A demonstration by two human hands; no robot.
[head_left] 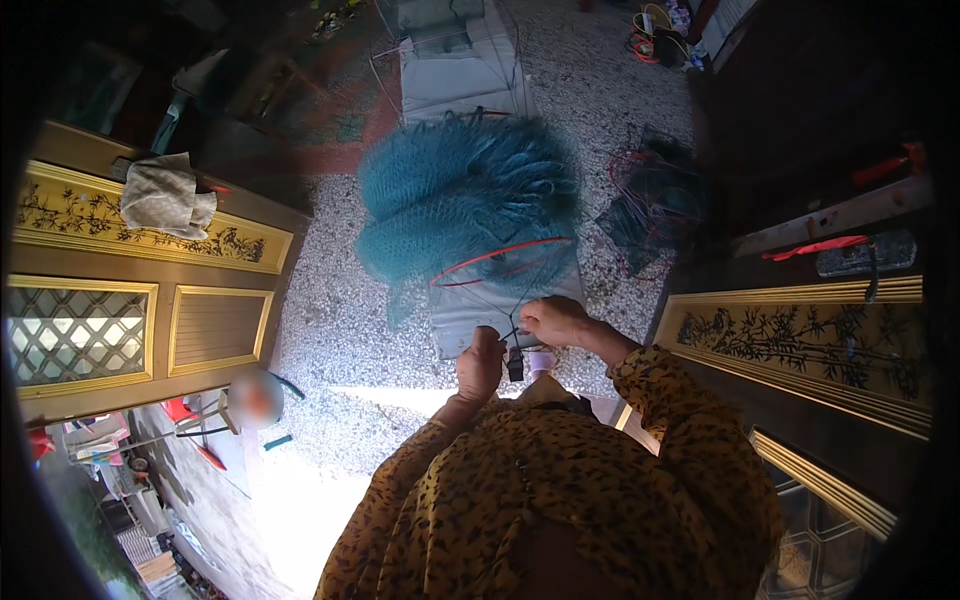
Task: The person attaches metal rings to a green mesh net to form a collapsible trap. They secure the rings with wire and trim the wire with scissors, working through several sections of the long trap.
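A large teal mesh net [470, 185] lies bunched on a pale flat sheet [460, 328] on the floor before me. At its near edge a red hoop [503, 258] stands tilted, with thin dark cords [513, 313] running from it toward my hands. My right hand [556, 322] is closed, its fingertips pinching the cords. Close by on the left, my left hand [480, 365] is closed at the cords too, its fingers partly hidden. A small black piece [515, 365] hangs just below, between the two hands; its kind is unclear.
Another dark green net [655, 205] with reddish rims lies on the speckled floor to the right. Gold-framed doors stand open on the left [220, 335] and right [800, 335]. A cloth [168, 195] hangs over the left door. Coiled yellow and orange cords [655, 38] lie far right.
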